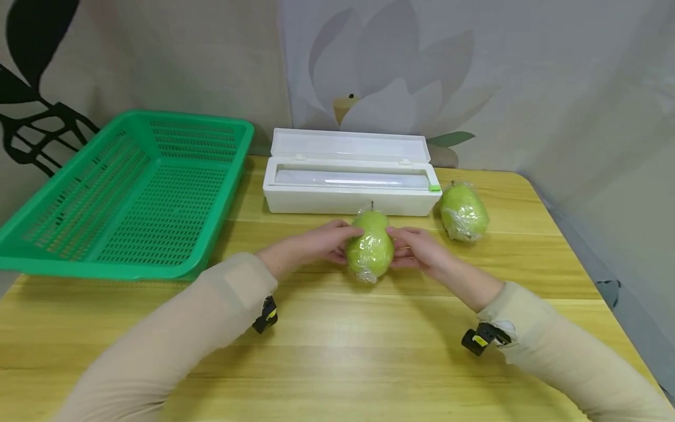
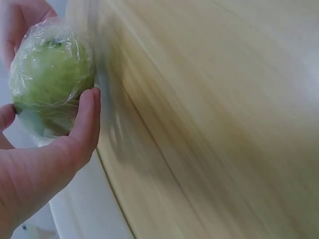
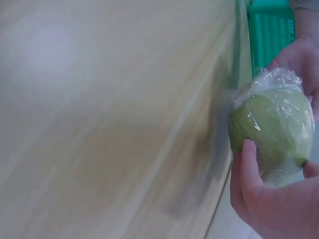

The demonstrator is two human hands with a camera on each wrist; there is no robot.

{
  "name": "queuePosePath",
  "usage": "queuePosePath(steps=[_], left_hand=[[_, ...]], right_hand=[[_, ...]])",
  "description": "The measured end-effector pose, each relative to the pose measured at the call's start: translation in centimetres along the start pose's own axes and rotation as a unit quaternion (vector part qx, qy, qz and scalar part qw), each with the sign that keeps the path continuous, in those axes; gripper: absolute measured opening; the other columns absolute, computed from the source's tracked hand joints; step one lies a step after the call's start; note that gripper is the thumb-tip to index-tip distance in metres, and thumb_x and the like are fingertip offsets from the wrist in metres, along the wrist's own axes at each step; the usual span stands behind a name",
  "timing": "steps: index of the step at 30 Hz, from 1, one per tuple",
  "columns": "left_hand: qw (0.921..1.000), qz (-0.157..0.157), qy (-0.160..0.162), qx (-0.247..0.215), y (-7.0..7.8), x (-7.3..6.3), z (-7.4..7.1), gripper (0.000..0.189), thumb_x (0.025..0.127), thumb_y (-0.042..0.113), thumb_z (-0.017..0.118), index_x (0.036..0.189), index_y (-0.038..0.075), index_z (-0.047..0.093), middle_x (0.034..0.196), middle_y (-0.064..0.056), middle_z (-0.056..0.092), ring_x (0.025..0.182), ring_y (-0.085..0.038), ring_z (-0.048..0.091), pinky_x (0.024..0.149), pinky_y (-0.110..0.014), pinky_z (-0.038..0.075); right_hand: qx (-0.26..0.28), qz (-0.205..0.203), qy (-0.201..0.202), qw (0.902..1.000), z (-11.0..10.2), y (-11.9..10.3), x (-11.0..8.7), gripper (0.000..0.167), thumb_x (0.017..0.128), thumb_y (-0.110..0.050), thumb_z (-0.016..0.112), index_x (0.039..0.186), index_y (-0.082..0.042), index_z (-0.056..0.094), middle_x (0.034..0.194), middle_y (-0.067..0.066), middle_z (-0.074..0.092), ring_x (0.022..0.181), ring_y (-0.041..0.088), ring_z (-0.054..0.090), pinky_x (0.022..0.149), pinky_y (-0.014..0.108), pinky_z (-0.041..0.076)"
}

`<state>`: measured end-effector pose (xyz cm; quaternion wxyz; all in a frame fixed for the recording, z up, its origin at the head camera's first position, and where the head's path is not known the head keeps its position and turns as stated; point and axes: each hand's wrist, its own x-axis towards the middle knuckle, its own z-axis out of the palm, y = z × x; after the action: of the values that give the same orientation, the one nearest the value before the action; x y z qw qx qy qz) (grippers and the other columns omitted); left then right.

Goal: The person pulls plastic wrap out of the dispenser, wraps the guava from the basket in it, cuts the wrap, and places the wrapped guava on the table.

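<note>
A green pear (image 1: 371,246) wrapped in clear plastic film stands between my two hands, stem up, in the head view. My left hand (image 1: 329,240) grips its left side, the thumb near the neck and the fingers lower down. From the opposite side my right hand (image 1: 422,251) holds it the same way. Crinkled film shows over the pear (image 2: 52,79) in the left wrist view, and bunched film tops the pear (image 3: 271,124) in the right wrist view. Whether its base touches the table cannot be told.
Behind the hands sits a white film dispenser box (image 1: 350,202), lid up, with a roll of film (image 1: 350,178) inside. Another wrapped pear (image 1: 464,212) lies at its right end. A green plastic basket (image 1: 203,234) stands at the left on the wooden table (image 1: 337,363).
</note>
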<state>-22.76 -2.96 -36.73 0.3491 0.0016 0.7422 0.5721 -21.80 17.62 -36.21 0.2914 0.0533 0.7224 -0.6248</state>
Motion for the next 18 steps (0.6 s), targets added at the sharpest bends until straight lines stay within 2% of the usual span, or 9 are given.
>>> queuePosePath(steps=[4, 8, 12, 18], left_hand=[[0.9999, 0.002, -0.003, -0.014, 1.2, 1.1, 2.3, 0.054, 0.096, 0.029, 0.048, 0.135, -0.005, 0.030, 0.129, -0.029, 0.044, 0.114, -0.040, 0.054, 0.090, -0.039, 0.053], [0.9997, -0.001, -0.014, -0.021, 2.3, 2.3, 4.6, 0.052, 0.096, 0.028, 0.047, 0.132, -0.008, 0.036, 0.126, -0.030, 0.049, 0.112, -0.040, 0.056, 0.090, -0.039, 0.053], [0.9995, 0.005, -0.024, -0.019, 3.3, 3.2, 6.5, 0.049, 0.096, 0.027, 0.046, 0.129, -0.009, 0.041, 0.123, -0.027, 0.052, 0.107, -0.035, 0.058, 0.090, -0.038, 0.052], [0.9988, 0.023, -0.028, -0.032, 4.2, 4.4, 8.8, 0.048, 0.095, 0.028, 0.047, 0.126, -0.008, 0.045, 0.118, -0.023, 0.058, 0.097, -0.028, 0.061, 0.086, -0.035, 0.055]], right_hand=[[-0.024, -0.011, 0.018, 0.9995, -2.3, 0.0, -1.2, 0.058, 0.097, -0.026, 0.046, 0.136, 0.015, 0.033, 0.079, -0.004, 0.064, 0.073, 0.006, 0.065, 0.074, 0.025, 0.056], [-0.042, -0.004, 0.042, 0.9982, -4.2, 0.1, -2.3, 0.059, 0.097, -0.028, 0.045, 0.136, 0.014, 0.033, 0.077, -0.008, 0.064, 0.071, 0.004, 0.064, 0.071, 0.022, 0.056], [-0.042, 0.009, 0.069, 0.9967, -5.8, 0.2, -3.3, 0.060, 0.096, -0.031, 0.046, 0.135, 0.013, 0.033, 0.074, -0.010, 0.064, 0.069, 0.003, 0.063, 0.068, 0.021, 0.055], [-0.045, 0.006, 0.102, 0.9937, -7.7, 0.3, -4.9, 0.065, 0.095, -0.034, 0.048, 0.135, 0.015, 0.032, 0.074, -0.011, 0.063, 0.067, 0.002, 0.063, 0.067, 0.019, 0.055]])
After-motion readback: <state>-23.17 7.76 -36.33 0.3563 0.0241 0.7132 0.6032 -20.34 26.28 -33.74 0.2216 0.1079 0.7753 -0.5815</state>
